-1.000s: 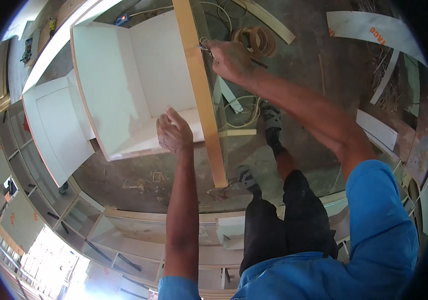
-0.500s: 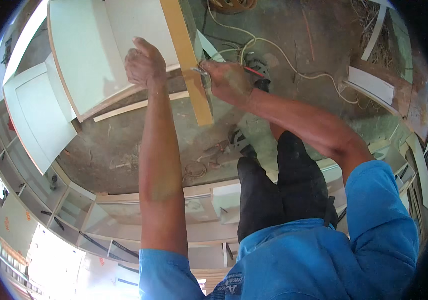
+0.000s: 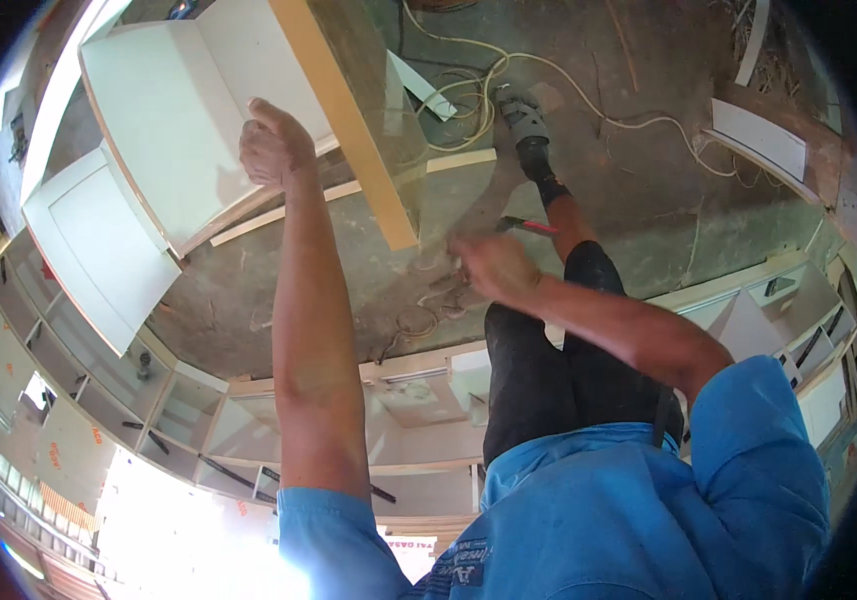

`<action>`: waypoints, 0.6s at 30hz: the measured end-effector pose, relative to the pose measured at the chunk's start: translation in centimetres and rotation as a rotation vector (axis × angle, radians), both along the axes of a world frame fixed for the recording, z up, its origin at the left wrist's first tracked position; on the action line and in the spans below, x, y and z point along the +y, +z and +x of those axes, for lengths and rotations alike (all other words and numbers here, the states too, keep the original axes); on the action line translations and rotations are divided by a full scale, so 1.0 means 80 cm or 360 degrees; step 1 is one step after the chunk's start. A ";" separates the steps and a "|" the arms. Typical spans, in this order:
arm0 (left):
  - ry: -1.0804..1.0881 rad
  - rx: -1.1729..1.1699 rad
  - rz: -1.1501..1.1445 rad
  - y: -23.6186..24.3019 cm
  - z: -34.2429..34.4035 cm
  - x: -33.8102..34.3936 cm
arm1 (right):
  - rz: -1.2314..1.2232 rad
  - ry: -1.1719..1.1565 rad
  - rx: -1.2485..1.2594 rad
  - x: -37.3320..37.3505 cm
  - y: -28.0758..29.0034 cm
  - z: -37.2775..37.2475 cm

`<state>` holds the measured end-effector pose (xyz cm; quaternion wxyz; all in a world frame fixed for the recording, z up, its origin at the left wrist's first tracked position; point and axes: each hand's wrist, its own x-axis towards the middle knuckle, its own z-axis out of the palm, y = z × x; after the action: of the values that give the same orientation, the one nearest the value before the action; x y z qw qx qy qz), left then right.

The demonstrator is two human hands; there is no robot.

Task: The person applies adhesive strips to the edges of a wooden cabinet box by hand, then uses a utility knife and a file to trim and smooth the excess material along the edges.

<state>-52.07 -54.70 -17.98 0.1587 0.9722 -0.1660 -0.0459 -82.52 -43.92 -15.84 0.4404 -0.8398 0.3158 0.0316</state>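
My left hand [image 3: 277, 150] is closed, thumb uppermost, over the lower edge of a white cabinet box [image 3: 164, 125]. Whatever its fingers may hold is hidden. My right hand [image 3: 497, 268], somewhat blurred, is closed in front of my legs, right of the lower end of a long tan-edged board [image 3: 349, 130]. A slim red-and-black tool [image 3: 531, 227] sticks out beside its knuckles; its exact kind does not show. The board leans over the cabinet's right side, and my right hand is apart from it.
A white panel door [image 3: 99, 250] stands left of the cabinet. Pale cable [image 3: 589, 100] loops across the concrete floor near my shoe [image 3: 524, 118]. A light wood strip [image 3: 464, 161] lies beyond the board. Low white open cabinets [image 3: 419, 440] curve behind and left of me.
My right hand has drawn back from the board's edge toward my body, with the red-and-black tool. My left hand stays closed by the cabinet. The whole view has shifted slightly.
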 end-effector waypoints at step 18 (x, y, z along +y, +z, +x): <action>0.0020 0.0117 -0.0027 0.003 0.000 0.001 | -0.0477 0.0013 -0.0096 -0.076 -0.005 0.091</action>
<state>-52.03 -54.59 -17.72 0.1732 0.9695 -0.1543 -0.0791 -75.28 -50.00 -16.28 0.3192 -0.8980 0.3003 -0.0393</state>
